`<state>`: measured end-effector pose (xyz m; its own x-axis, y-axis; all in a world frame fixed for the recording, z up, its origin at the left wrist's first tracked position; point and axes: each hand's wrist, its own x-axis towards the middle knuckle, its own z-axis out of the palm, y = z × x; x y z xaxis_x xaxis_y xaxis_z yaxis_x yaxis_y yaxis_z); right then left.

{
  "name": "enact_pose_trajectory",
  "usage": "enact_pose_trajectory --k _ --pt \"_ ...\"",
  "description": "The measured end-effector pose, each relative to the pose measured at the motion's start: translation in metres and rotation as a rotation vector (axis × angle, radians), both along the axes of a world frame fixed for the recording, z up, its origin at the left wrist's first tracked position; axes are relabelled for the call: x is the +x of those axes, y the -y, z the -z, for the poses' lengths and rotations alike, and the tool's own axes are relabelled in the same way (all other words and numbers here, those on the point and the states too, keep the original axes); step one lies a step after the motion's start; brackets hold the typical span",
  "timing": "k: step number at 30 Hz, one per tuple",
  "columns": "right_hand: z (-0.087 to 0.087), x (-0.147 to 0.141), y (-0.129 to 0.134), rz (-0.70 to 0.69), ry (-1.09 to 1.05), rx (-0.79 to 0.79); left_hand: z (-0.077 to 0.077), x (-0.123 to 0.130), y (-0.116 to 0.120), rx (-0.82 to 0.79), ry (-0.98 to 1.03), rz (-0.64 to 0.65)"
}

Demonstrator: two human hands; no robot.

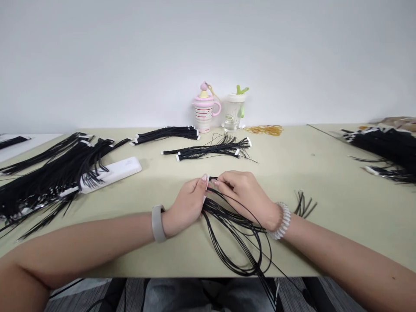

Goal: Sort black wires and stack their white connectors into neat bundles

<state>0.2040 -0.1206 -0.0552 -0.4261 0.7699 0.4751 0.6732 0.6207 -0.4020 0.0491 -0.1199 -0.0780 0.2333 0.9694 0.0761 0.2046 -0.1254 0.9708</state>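
Observation:
Near the middle of the table, my left hand is closed on a white connector with black wires. My right hand is pinched on a black wire right beside that connector, its fingertips close to my left thumb. From between the hands a bundle of black wires loops down and hangs over the table's front edge. Part of the bundle passes under my right hand and wrist, and loose wire ends show on the table to the right of it.
Piles of black wires lie at left and right, beside a white box at left. Behind the hands are two wire bundles, a pink striped cup, a clear cup and yellow rubber bands.

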Motion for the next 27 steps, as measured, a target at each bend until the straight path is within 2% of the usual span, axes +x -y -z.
enact_pose_trajectory --k 11,16,22,27 --pt "-0.0030 0.0003 0.0008 -0.047 0.012 -0.024 -0.0038 0.0005 0.0037 0.000 0.004 -0.001" --pt "-0.0027 -0.0007 0.0012 -0.040 -0.044 -0.079 -0.0048 0.0003 0.0035 0.054 -0.042 0.003" --pt "-0.0018 -0.0031 0.0006 -0.038 -0.041 -0.065 -0.0048 -0.0012 0.0038 0.101 -0.088 0.038" --pt "-0.0056 0.0066 -0.0077 -0.048 0.082 -0.036 -0.0026 -0.0003 0.0019 -0.014 -0.021 -0.008"
